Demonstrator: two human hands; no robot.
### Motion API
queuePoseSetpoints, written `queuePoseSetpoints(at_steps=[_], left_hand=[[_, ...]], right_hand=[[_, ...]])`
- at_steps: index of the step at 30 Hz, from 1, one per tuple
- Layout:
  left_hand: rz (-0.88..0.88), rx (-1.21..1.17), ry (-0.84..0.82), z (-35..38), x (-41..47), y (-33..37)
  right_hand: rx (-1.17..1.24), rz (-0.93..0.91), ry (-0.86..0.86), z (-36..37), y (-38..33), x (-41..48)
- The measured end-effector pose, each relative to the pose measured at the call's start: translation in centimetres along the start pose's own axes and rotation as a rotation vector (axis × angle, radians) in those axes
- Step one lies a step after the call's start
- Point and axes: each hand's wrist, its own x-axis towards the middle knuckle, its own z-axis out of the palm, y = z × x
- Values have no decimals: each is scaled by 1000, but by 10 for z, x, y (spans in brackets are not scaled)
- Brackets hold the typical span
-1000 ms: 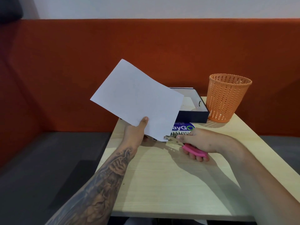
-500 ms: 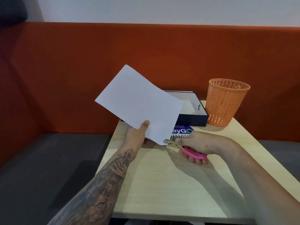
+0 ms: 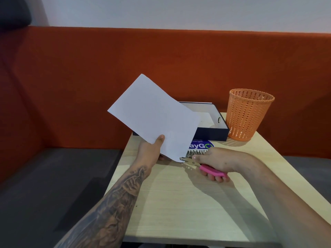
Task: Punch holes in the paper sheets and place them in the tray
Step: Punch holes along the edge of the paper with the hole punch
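My left hand (image 3: 150,150) grips a white paper sheet (image 3: 154,115) by its lower edge and holds it tilted above the table. My right hand (image 3: 217,161) squeezes a pink-handled hole punch (image 3: 202,166). The punch's metal jaws sit on the sheet's bottom corner. Behind the sheet stands the dark blue tray (image 3: 213,133), open at the top with a white inside; the sheet hides its left part.
An orange mesh basket (image 3: 248,115) stands at the table's far right, next to the tray. A blue round sticker (image 3: 201,145) lies on the light wooden table (image 3: 179,203). An orange padded bench back runs behind; the grey seat lies to the left.
Both hands and the sheet have kept their pose with the punch at the corner. The view has tilted so everything sits slightly lower in the frame.
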Motion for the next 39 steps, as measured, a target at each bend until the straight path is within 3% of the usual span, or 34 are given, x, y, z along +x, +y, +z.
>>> queuePoseSetpoints(at_steps=[8,13,25,39], left_hand=[[17,2,8,0,-2,1],[3,18,44,-5,0,2],[60,-122,77,-10,-1,13],[167,-157,1,-8,-4,16]], right_hand=[[40,19,-10,-1,0,1],[199,-2,-51,-2,4,-1],[234,-222,190,-2,7,5],[411,-303,313,-1,31,12]])
